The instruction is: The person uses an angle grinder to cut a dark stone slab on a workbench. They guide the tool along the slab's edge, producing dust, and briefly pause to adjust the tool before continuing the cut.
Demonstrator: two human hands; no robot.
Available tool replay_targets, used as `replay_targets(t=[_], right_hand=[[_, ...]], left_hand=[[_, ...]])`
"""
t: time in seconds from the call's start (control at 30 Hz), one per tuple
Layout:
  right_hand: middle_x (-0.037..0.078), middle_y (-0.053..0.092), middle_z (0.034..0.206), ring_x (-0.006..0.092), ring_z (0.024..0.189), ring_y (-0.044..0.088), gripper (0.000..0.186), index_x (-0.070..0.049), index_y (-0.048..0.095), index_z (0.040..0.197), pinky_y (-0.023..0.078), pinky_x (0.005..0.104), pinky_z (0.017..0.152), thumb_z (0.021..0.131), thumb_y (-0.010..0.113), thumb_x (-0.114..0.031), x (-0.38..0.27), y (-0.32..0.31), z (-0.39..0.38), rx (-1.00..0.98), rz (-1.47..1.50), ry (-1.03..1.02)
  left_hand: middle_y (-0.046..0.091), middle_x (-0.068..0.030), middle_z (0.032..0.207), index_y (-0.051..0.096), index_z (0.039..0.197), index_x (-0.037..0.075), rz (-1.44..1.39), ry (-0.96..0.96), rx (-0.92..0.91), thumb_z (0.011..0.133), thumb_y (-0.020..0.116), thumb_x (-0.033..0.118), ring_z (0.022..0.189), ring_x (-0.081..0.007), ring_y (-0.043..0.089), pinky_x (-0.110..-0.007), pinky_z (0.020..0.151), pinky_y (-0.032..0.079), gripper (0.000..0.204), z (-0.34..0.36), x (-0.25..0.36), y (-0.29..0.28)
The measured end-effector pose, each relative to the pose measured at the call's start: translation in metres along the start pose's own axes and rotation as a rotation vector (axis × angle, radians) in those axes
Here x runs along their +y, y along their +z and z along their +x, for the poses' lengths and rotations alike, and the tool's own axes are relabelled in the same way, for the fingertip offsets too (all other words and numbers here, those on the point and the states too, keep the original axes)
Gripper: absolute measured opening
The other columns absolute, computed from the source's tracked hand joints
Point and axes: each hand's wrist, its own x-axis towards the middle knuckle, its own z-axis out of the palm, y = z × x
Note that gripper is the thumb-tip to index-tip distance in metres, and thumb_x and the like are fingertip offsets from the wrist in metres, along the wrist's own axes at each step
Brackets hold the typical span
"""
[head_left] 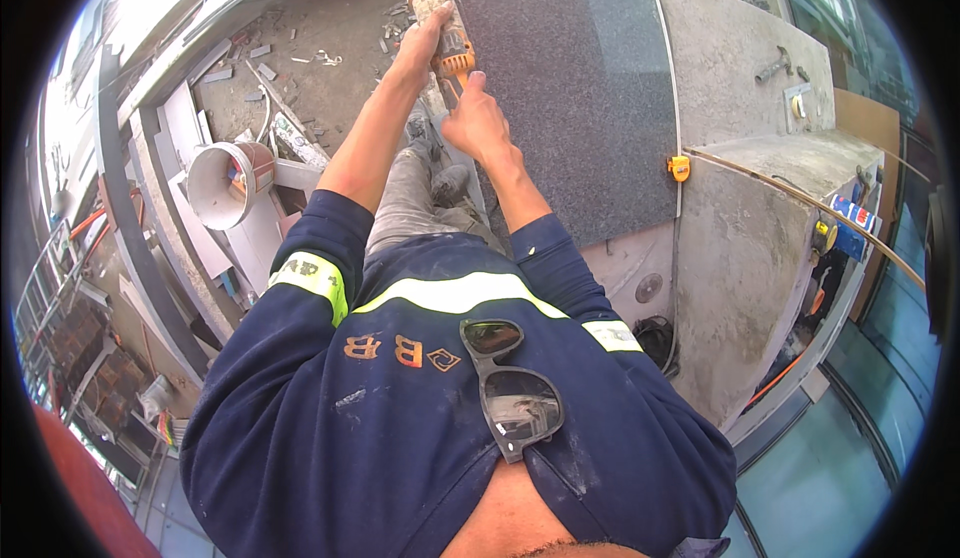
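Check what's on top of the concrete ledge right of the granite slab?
On the concrete ledge: a hammer, a small yellow tool at its edge, and a red-blue can. The far corner is too small to tell.

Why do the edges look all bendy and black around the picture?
Head view: the fisheye lens bows straight lines near the rim, like the thin curved metal strip, and leaves black corners. Bright sun lights the dark speckled granite slab and the hands on the orange-handled power tool; the centre stays sharp.

Orange and dusty grey power grinder [441, 20], held upright at arm's length, its head against the left edge of the dark speckled granite slab [575, 88]
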Motion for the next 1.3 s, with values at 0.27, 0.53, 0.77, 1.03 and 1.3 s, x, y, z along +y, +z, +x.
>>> replay_targets(t=[0.27,0.53,0.77,1.03,1.3], right_hand=[[0.039,0.074,0.112,0.0554,0.110,0.073,0.062,0.012,0.037,0.141,0.057,0.0602,0.099,0.090,0.065,-0.010,-0.005,-0.005,-0.021,0.015,-0.016,0.016],[0.039,0.074,0.108,0.0552,0.106,0.074,0.061,0.012,0.036,0.140,0.058,0.0609,0.096,0.090,0.065,-0.008,0.002,-0.009,-0.060,-0.035,-0.005,0.047],[0.038,0.074,0.107,0.0554,0.105,0.074,0.057,0.010,0.038,0.137,0.057,0.0618,0.095,0.090,0.064,-0.008,0.003,0.000,-0.025,0.009,-0.004,-0.003],[0.039,0.074,0.111,0.0557,0.109,0.073,0.055,0.009,0.039,0.136,0.057,0.0612,0.098,0.091,0.065,-0.010,-0.001,0.003,-0.007,0.048,-0.007,-0.017],[0.036,0.075,0.113,0.0527,0.109,0.075,0.068,0.011,0.036,0.146,0.058,0.0596,0.098,0.091,0.070,-0.011,0.009,0.000,-0.064,-0.027,-0.026,0.087]], left_hand=[[0.075,-0.0079,0.105,0.065,0.131,0.002,0.006,-0.020,0.008,0.102,0.074,0.050,0.088,-0.0205,0.075,-0.040,0.082,0.063,0.057,-0.020,-0.004,0.002],[0.074,-0.0078,0.108,0.065,0.132,0.004,0.046,-0.014,-0.003,0.103,0.073,0.051,0.094,-0.0199,0.075,-0.040,0.084,0.063,0.055,-0.055,-0.019,0.008],[0.075,-0.0088,0.105,0.065,0.131,0.003,0.016,0.001,-0.008,0.102,0.074,0.050,0.091,-0.0209,0.075,-0.040,0.081,0.063,0.056,-0.023,-0.008,0.003],[0.076,-0.0069,0.103,0.067,0.129,0.005,0.041,0.003,0.012,0.101,0.075,0.053,0.087,-0.0203,0.075,-0.039,0.080,0.063,0.056,-0.013,0.004,0.004],[0.074,-0.0048,0.106,0.066,0.130,0.007,0.039,-0.001,-0.002,0.103,0.073,0.053,0.092,-0.0176,0.074,-0.037,0.084,0.061,0.054,-0.059,-0.029,0.007]])
